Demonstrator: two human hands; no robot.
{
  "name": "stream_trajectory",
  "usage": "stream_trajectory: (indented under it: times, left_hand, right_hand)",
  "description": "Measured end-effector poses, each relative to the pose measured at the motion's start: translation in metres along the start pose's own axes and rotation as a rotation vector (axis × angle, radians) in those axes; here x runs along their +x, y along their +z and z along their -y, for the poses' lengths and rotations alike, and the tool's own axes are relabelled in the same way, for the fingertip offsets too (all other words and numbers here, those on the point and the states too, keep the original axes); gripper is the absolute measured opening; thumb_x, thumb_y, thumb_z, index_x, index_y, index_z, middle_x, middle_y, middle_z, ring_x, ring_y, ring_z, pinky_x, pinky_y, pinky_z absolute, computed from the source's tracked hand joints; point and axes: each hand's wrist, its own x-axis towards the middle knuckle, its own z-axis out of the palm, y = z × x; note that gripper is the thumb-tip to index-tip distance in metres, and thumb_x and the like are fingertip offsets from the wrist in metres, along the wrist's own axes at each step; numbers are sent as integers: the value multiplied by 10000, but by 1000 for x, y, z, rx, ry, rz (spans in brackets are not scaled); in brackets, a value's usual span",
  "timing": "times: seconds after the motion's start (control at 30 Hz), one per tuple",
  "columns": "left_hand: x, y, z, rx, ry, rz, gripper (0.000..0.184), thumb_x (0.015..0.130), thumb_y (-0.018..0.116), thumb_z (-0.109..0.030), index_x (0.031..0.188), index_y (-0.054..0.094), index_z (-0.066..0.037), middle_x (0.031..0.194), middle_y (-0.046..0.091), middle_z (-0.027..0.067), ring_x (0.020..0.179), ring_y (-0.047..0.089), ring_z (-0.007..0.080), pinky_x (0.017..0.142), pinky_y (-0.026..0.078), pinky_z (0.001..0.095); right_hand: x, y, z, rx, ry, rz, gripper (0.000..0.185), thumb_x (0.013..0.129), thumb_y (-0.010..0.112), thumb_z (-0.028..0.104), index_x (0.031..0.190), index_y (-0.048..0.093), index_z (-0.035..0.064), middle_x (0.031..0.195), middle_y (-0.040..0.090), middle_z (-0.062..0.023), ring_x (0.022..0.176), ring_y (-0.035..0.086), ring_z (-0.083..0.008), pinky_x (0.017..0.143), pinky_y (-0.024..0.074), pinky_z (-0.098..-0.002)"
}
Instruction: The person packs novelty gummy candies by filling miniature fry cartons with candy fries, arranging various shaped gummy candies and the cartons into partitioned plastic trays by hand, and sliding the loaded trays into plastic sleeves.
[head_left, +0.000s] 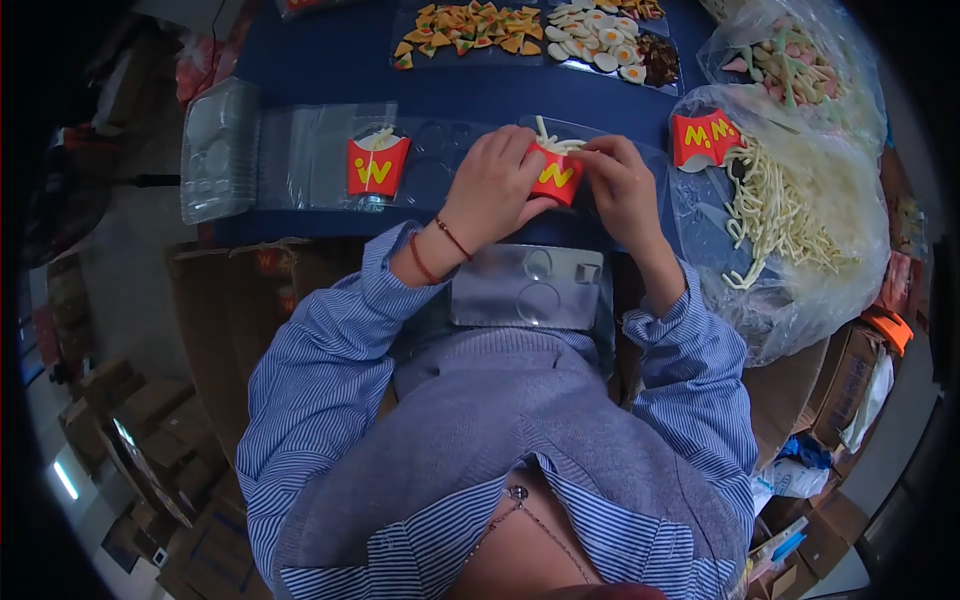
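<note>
Above the dark blue desk (330, 60), at twelve o'clock from the wearer, the left hand (492, 185) has its fingers closed around a small red carton with a yellow letter (557, 180). The right hand (622, 185) has its fingers nearly pinched at the pale, string-like strips (546, 136) in its mouth; whether they grip one, I cannot tell. A filled red-and-white carton (378, 168) stands at nine o'clock from the held one, a loose heap of cream-coloured strands (785, 215) at four.
</note>
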Motion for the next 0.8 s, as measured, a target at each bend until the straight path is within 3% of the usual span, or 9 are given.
stream_trajectory:
  times: [0.03, 0.13, 0.27, 0.37, 0.53, 0.67, 0.73, 0.77, 0.8]
  left_hand:
    - [2, 2, 2, 15, 56, 27, 591, 699, 802, -358, 1087, 548, 8, 1166, 523, 174, 1112, 516, 350, 931, 451, 426]
    - [11, 3, -1, -115, -16, 55, 587, 706, 799, -341, 1109, 548, 5, 1178, 527, 176, 1137, 508, 352, 956, 441, 424]
    - [14, 17, -1, -48, -18, 41, 597, 724, 779, -329, 1151, 545, 15, 1198, 531, 177, 1183, 492, 344, 987, 431, 415]
    - [10, 20, -2, -31, 37, 89, 599, 733, 763, -334, 1169, 551, 17, 1219, 537, 182, 1231, 473, 335, 1073, 369, 426]
    - [11, 21, 2, -75, 41, 112, 569, 764, 741, -324, 1169, 555, 30, 1174, 560, 165, 1229, 474, 320, 985, 456, 386]
    - [12, 19, 7, -131, 31, 158, 549, 766, 749, -336, 1140, 565, 21, 1158, 567, 155, 1221, 479, 318, 958, 477, 378]
    - [14, 19, 9, -165, 84, 111, 531, 761, 759, -352, 1103, 571, 8, 1138, 574, 146, 1209, 488, 315, 932, 490, 379]
    - [15, 18, 11, -166, 86, 105, 531, 761, 759, -352, 1103, 571, 8, 1138, 574, 146, 1209, 488, 315, 932, 490, 379]
    - [16, 16, 12, -165, 86, 135, 525, 760, 759, -355, 1092, 571, 6, 1131, 577, 144, 1205, 490, 313, 927, 491, 378]
  right_hand:
    - [-1, -4, -1, 26, 34, -94, 186, 798, 640, 20, 976, 688, 41, 1014, 602, -99, 963, 576, -274, 778, 469, -357]
    - [-12, -4, -11, -147, 44, -134, 238, 785, 634, 17, 1015, 680, 57, 1027, 599, -104, 986, 561, -284, 811, 438, -382]
    - [-14, -3, -10, -209, -33, -115, 269, 781, 646, 32, 1044, 674, 79, 1040, 602, -103, 997, 560, -272, 813, 419, -379]
    - [5, 0, -13, -230, -70, -151, 252, 775, 653, 56, 1025, 675, 85, 1005, 598, -87, 966, 561, -255, 785, 412, -374]
    - [30, 19, -17, -229, -210, 91, 142, 785, 674, 90, 925, 688, 77, 913, 572, -57, 923, 556, -231, 775, 400, -362]
    - [37, 13, -10, -286, -168, 129, 127, 783, 661, 83, 905, 696, 75, 878, 555, -65, 896, 548, -237, 770, 386, -339]
    - [37, 2, -14, -113, -143, 242, 135, 817, 639, 62, 938, 699, 72, 895, 581, -58, 888, 579, -217, 773, 423, -310]
    - [40, -5, -18, -120, -145, 241, 135, 817, 639, 62, 938, 699, 72, 895, 581, -58, 888, 579, -217, 773, 423, -310]
    - [41, -13, -22, 67, -11, 157, 132, 830, 626, 65, 937, 702, 62, 890, 610, -70, 864, 605, -212, 755, 452, -311]
